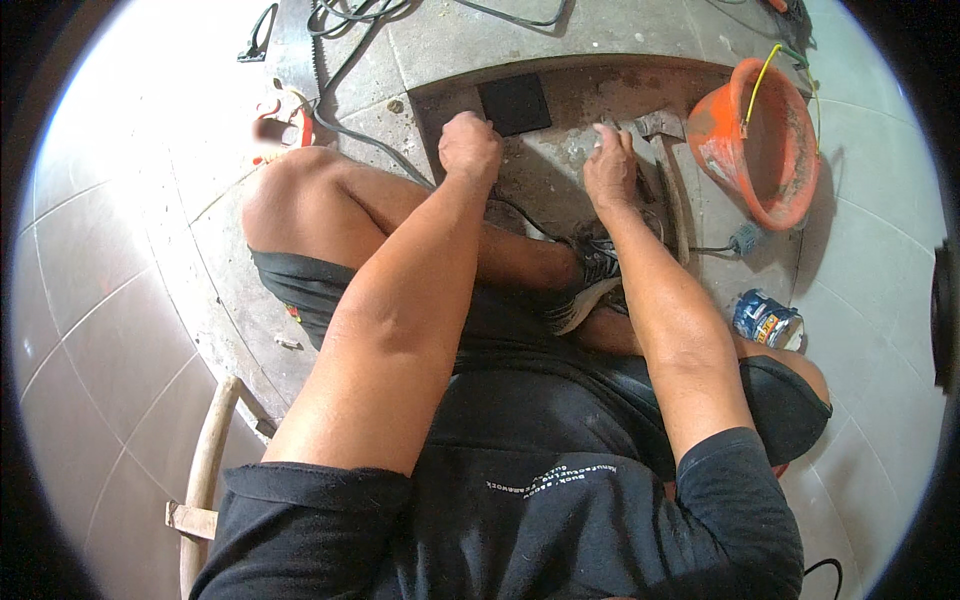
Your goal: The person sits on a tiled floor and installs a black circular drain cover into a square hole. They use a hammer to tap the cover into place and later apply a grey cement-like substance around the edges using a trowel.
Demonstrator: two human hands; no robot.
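Note:
My left hand (470,147) is closed over the recessed, dusty floor area, beside the lower left edge of a black square piece (515,104). Its fingertips are turned away, so whatever they may grip is hidden. My right hand (609,175) hovers above the same recess with thumb and fingers apart, and I see nothing held in it. Just right of it lies a hammer-like tool (662,126) with a metal head and a long wooden handle. A black cable (525,215) runs below both hands toward my shoe.
An orange bucket (712,120) with a yellow handle tilts at the right, its inside dirty. Nearer stand a small blue tub (765,318) and a grey-blue lump (745,238). Cables (350,70), a toothed blade (298,45) and an orange-white object (284,122) lie upper left; a wooden frame (208,450) stands lower left.

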